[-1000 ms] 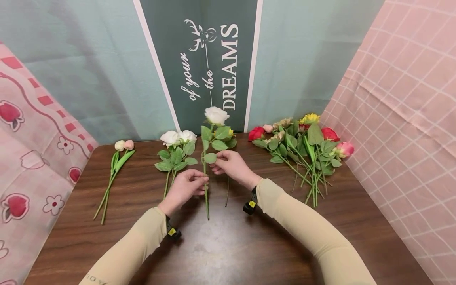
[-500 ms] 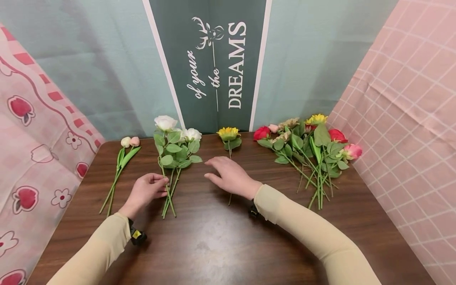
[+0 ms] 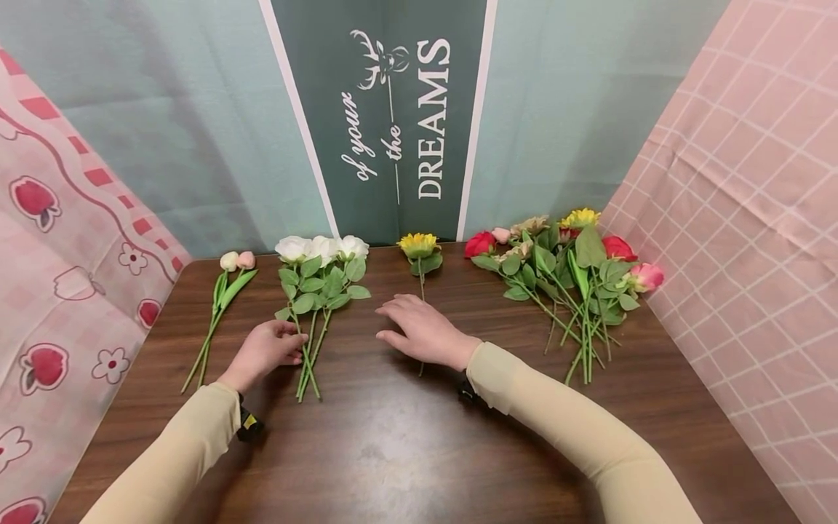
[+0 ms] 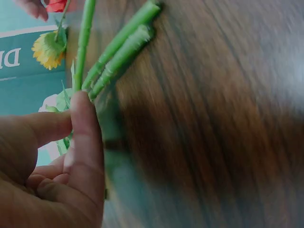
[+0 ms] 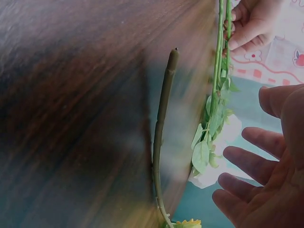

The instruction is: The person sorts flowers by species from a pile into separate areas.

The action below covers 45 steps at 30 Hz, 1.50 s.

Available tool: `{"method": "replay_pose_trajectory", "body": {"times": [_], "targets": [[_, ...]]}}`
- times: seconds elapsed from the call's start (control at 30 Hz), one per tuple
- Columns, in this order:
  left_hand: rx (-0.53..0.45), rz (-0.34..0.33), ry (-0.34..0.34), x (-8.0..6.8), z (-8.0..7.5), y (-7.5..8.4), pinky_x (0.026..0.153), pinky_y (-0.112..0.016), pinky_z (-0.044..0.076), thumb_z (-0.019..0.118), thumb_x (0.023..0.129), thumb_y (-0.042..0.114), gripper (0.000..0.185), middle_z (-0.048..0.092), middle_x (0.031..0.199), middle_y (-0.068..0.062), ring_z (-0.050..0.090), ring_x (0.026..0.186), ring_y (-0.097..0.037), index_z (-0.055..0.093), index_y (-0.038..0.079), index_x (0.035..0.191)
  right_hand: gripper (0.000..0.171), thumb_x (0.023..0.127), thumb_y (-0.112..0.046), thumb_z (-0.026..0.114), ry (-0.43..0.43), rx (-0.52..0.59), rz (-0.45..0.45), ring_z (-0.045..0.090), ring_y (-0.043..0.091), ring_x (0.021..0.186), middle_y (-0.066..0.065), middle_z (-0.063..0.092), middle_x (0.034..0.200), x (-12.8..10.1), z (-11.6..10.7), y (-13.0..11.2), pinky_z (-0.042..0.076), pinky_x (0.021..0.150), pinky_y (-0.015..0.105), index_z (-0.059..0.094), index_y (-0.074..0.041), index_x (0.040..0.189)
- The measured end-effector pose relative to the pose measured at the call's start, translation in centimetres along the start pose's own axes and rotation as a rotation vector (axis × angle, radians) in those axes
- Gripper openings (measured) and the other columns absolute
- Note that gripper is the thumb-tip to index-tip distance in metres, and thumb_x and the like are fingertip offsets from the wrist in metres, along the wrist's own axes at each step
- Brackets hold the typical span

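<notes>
1. The left hand [image 3: 262, 351] pinches a white rose stem [image 3: 302, 348] between thumb and fingers, near the table's [image 3: 406, 451] left middle. The left wrist view shows the thumb and a fingertip closed on the stem, beside two other cut stem ends.
2. The right hand [image 3: 422, 333] hovers flat, palm down, fingers spread and relaxed, holding nothing. It sits over the lower stem of the sunflower [image 3: 419, 246].
3. Judged from the layout, the sorting is partly done. Three white roses [image 3: 317, 249] lie together, the held one among them, just left of centre.
4. Two pink buds [image 3: 237, 260] lie further left, and the sunflower lies alone in the middle.
5. A mixed pile [image 3: 563, 269] of red, pink and yellow flowers on the right looks unsorted, so much work seems left.
</notes>
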<state>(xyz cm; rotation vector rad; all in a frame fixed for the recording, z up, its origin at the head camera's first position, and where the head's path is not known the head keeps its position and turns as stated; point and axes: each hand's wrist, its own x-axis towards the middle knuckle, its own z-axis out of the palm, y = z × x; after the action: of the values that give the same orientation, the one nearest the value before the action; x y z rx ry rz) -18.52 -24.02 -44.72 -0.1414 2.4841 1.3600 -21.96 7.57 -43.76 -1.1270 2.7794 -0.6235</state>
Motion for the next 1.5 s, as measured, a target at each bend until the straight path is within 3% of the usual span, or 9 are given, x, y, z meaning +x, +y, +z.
{"method": "replay_pose_trajectory", "body": {"times": [0.2,0.4,0.53,0.63,0.73,0.87,1.07,1.3,1.5], "targets": [[0.331,0.102,0.047,-0.3,-0.2,0.5,0.066,-0.036,0.054,0.065,0.1,0.023,0.031,0.067,0.083,-0.01,0.065,0.069,-0.018,0.064,-0.006,0.112,0.051,0.105,-0.042,0.058,0.001,-0.027,-0.002,0.041,0.033,0.144,0.009,0.056,0.145,-0.2,0.1,0.3,0.028,0.121,0.04,0.057,-0.01,0.144],[0.481,0.183,0.081,-0.5,-0.5,0.7,0.066,-0.04,0.045,0.064,0.101,0.029,0.028,0.06,0.075,-0.006,0.054,0.07,-0.023,0.065,0.001,0.098,0.052,0.105,-0.042,0.058,-0.017,-0.045,-0.002,0.041,0.034,0.143,0.01,0.056,0.145,-0.6,-0.1,0.8,0.026,0.122,0.041,0.057,-0.009,0.144],[0.532,0.223,0.155,-0.6,-0.8,1.4,0.072,-0.048,0.05,0.064,0.102,0.035,0.04,0.064,0.093,-0.017,0.06,0.084,-0.032,0.067,-0.004,0.112,0.052,0.105,-0.043,0.057,-0.009,-0.061,0.016,0.041,0.032,0.143,0.008,0.056,0.145,-1.0,-0.5,1.7,0.027,0.121,0.041,0.057,-0.009,0.144],[0.569,0.25,0.219,-0.8,-0.8,2.2,0.079,-0.056,0.051,0.064,0.101,0.037,0.055,0.06,0.113,-0.026,0.061,0.097,-0.038,0.059,-0.009,0.132,0.051,0.104,-0.042,0.059,0.017,-0.07,0.043,0.044,0.029,0.14,0.008,0.057,0.144,-1.5,-1.1,2.6,0.031,0.119,0.041,0.058,-0.01,0.143],[0.599,0.29,0.243,-0.8,-0.2,3.3,0.083,-0.061,0.05,0.063,0.101,0.038,0.061,0.055,0.12,-0.03,0.059,0.104,-0.044,0.053,-0.009,0.14,0.049,0.103,-0.041,0.06,0.052,-0.074,0.079,0.048,0.027,0.136,0.008,0.059,0.141,-2.2,-1.8,3.7,0.035,0.116,0.043,0.06,-0.01,0.142],[0.639,0.404,0.24,-0.5,1.6,4.6,0.098,-0.064,0.045,0.066,0.1,0.037,0.064,0.053,0.133,-0.03,0.052,0.121,-0.049,0.049,-0.005,0.146,0.046,0.102,-0.037,0.064,0.112,-0.053,0.141,0.053,0.028,0.13,0.008,0.063,0.135,-3.4,-2.7,5.7,0.039,0.112,0.046,0.064,-0.008,0.137],[0.739,0.656,0.157,-0.5,5.4,6.9,0.117,-0.059,0.029,0.068,0.098,0.041,0.074,0.042,0.155,-0.024,0.04,0.141,-0.044,0.041,0.003,0.155,0.039,0.103,-0.034,0.062,0.212,-0.002,0.297,0.057,0.032,0.124,0.011,0.066,0.131,-6.0,-5.0,9.4,0.043,0.108,0.05,0.068,-0.008,0.131],[0.884,0.77,-0.02,-0.9,11.0,10.2,0.124,-0.05,0.009,0.058,0.1,0.054,0.08,0.022,0.167,-0.013,0.021,0.153,-0.036,0.028,0.015,0.163,0.035,0.105,-0.029,0.057,0.309,0.062,0.488,0.064,0.036,0.109,0.017,0.067,0.127,-10.8,-8.3,14.3,0.05,0.092,0.057,0.069,-0.006,0.129],[0.937,0.903,-0.147,-0.9,16.0,12.6,0.125,-0.048,0.009,0.053,0.102,0.057,0.079,0.019,0.169,-0.012,0.019,0.154,-0.033,0.025,0.018,0.164,0.035,0.106,-0.029,0.052,0.375,0.039,0.624,0.066,0.037,0.097,0.019,0.07,0.117,-15.4,-10.4,18.2,0.051,0.082,0.057,0.071,-0.004,0.123]]}}
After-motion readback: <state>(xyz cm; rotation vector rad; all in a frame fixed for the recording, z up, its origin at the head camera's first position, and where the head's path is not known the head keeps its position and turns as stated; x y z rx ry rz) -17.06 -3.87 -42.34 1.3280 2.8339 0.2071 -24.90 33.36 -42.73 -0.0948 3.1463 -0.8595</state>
